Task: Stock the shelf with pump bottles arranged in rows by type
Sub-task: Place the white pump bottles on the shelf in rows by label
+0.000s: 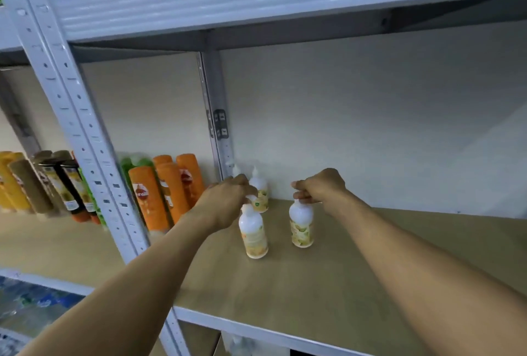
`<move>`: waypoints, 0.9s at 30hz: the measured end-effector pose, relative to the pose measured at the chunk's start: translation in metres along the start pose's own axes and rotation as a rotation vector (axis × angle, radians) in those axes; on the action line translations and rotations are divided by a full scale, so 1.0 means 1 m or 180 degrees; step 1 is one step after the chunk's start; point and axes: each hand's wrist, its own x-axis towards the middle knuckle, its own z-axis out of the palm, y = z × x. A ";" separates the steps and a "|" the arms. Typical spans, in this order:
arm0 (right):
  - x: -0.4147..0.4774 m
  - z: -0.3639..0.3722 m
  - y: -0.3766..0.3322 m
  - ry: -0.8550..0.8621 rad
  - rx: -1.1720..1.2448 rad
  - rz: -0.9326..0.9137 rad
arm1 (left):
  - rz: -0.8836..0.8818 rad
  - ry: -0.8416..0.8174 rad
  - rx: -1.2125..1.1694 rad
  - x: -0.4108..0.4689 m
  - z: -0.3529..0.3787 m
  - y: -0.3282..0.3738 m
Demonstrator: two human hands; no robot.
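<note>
Three white pump bottles with yellow-green labels stand on the brown shelf board (pixel 328 276). My left hand (pixel 225 201) grips the pump head of the near left bottle (pixel 253 234). Behind it, close to the back wall, stands another bottle (pixel 260 190), partly hidden by my left hand. My right hand (pixel 319 186) pinches the pump top of the right bottle (pixel 301 224). Both held bottles stand upright on the board, about a hand's width apart.
Orange bottles (pixel 159 193) and green, black and yellow ones (pixel 65 184) fill the neighbouring bay to the left, beyond the grey upright post (pixel 85 139). A rear post (pixel 218 127) stands behind the pump bottles. An upper shelf (pixel 285 2) hangs overhead. Bare board stretches to the right.
</note>
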 end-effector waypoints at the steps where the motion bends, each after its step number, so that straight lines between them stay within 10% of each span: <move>1: 0.002 0.000 0.003 -0.0012 0.0012 0.0023 | -0.0042 -0.0045 -0.0065 0.002 0.004 0.001; 10: 0.000 0.003 0.033 0.0096 -0.0005 -0.0135 | -0.0375 0.0127 -0.1119 -0.004 0.036 0.010; 17: -0.039 0.033 0.085 0.1229 -0.0469 -0.1573 | -0.1446 0.0458 -0.1645 -0.070 0.097 -0.008; 27: -0.027 0.115 0.140 -0.0118 -0.1227 -0.1411 | -0.2344 -0.0573 -0.0758 -0.101 0.149 -0.028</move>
